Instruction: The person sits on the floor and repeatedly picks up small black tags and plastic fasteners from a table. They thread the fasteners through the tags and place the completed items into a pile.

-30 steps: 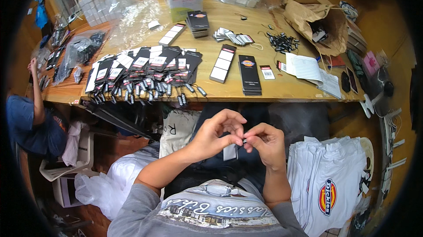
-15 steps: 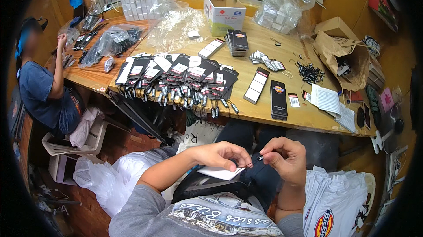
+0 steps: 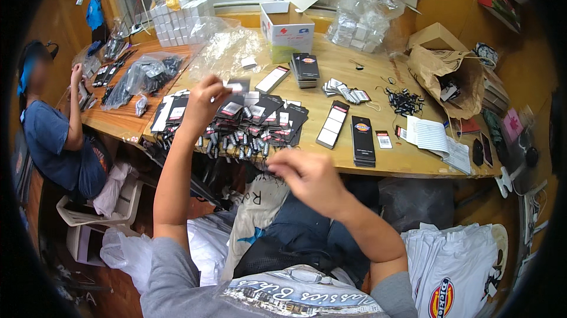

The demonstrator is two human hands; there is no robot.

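Note:
My left hand (image 3: 205, 102) reaches over the pile of black hang tags (image 3: 266, 111) at the table's front edge. Its fingers pinch a black hang tag (image 3: 238, 86), blurred by motion, with a white label on it. From the pile, black strings with small black-and-white seal ends (image 3: 221, 143) dangle over the edge. My right hand (image 3: 313, 181) is in front of the table edge, above my lap, near those dangling ends. Its thumb and fingers are drawn together, and what lies between them, if anything, is too blurred to make out.
Right of the pile lie a black card stack (image 3: 363, 140), a white-panelled card (image 3: 332, 124), loose string seals (image 3: 404, 102) and an open notebook (image 3: 434, 138). Behind stands a white box (image 3: 287, 31). A co-worker (image 3: 50, 135) sits at the left. Folded white shirts (image 3: 443, 259) lie at lower right.
Both hands have risen from my lap. The left has carried the tag forward and left over the pile; the right has moved left and up toward the table edge.

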